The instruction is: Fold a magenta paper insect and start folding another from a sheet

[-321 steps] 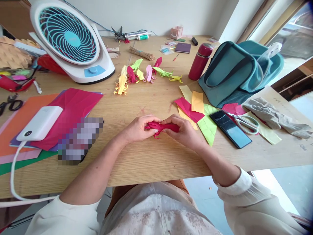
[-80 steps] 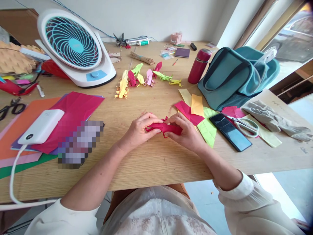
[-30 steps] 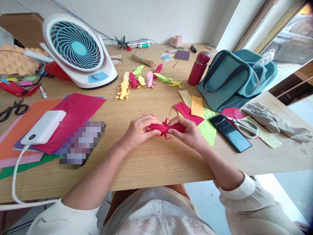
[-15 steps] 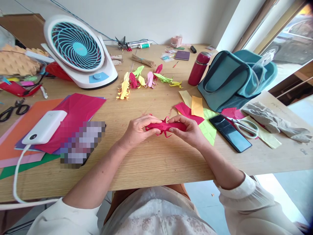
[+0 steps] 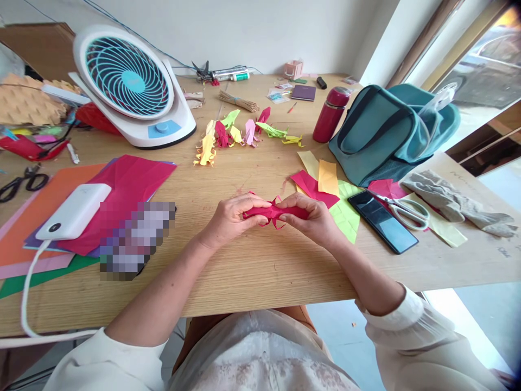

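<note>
A dark pink folded paper figure (image 5: 272,213) with thin leg-like strips is held level above the table, between my two hands. My left hand (image 5: 234,220) pinches one end between thumb and fingers. At the opposite end my right hand (image 5: 311,218) has the same sort of pinch, its thumb close to the middle of the figure. Both ends are partly hidden by the fingers. Behind the hands stands a group of finished-looking paper figures, among them an orange one (image 5: 207,147) and a green one (image 5: 271,130).
Right of my hands lie paper pieces (image 5: 313,187), a black phone (image 5: 382,222), scissors (image 5: 411,213) and grey gloves (image 5: 439,193). Behind them are a red flask (image 5: 331,115) and a teal bag (image 5: 366,157). A fan (image 5: 163,127), paper sheets (image 5: 138,174) and a power bank (image 5: 75,212) are on the left.
My right fingers have shifted slightly inward along the paper figure, toward its middle. My left hand has barely moved, and the figure stays in the same place.
</note>
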Available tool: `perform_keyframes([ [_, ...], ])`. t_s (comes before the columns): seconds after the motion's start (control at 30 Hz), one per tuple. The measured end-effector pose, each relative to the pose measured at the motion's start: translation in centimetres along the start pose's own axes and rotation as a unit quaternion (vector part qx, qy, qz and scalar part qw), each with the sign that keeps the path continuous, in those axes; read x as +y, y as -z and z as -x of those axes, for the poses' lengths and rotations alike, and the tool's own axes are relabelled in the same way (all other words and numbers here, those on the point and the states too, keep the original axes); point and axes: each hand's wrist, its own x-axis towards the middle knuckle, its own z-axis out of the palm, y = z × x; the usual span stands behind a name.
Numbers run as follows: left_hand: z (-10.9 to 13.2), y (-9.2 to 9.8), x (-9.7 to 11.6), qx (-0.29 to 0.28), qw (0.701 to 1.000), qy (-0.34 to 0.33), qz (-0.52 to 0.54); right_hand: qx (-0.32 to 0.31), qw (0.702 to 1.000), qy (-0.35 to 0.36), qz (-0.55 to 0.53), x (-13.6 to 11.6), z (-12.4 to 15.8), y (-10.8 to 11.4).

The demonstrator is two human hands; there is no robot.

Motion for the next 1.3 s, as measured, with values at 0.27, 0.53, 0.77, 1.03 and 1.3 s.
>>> perform_keyframes([
  [0.27, -0.1, 0.9, -0.1, -0.029, 0.999, -0.018, -0.025, 0.004, 1.0, -0.02, 0.006, 0.1, -0.1, 0.3],
  [0.53, -0.2, 1.0, -0.1, -0.035, 0.998, -0.026, -0.049, -0.001, 1.0, 0.022, 0.019, 0.3, 0.0, 0.2],
  [0.77, -0.1, 1.1, -0.3, -0.047, 0.997, -0.015, -0.058, -0.001, 0.998, 0.042, 0.043, 0.4, 0.0, 0.0],
  [1.03, 0.1, 0.8, 0.0, -0.041, 0.998, -0.003, -0.048, -0.001, 0.999, 0.043, 0.028, 0.3, 0.0, -0.1],
  [1.3, 0.2, 0.5, -0.6, -0.042, 0.998, -0.014, -0.046, -0.008, 0.999, -0.007, 0.035, 0.6, -0.2, -0.1],
])
